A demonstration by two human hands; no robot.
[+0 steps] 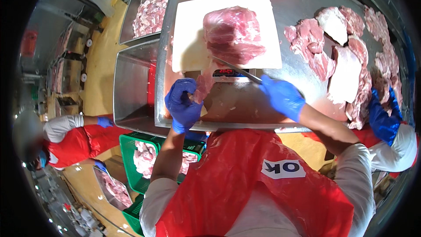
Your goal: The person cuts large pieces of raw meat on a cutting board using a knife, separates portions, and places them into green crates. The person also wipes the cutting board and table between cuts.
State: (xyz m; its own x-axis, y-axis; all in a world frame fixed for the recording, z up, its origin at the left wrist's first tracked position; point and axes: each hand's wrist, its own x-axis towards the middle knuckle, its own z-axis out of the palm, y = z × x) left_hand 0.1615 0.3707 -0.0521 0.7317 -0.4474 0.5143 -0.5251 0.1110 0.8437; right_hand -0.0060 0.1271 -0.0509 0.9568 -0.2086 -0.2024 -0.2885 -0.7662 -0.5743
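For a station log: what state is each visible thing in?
Left hand: gloved, closed on meat strip
Right hand: gloved, gripping knife
Knife: held, blade angled toward meat slab
Meat strip: raw, held
Meat slab: raw, lying on cutting board
Cutting board: lying flat
Digital scale: display lit
Upper steel bin: holding meat pieces
Green crate: holding meat pieces
Meat cuts: spread on steel table

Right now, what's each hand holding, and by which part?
Left hand: a strip of meat, gripped at its lower end. Right hand: a knife, by its handle, which is mostly hidden in the grip.
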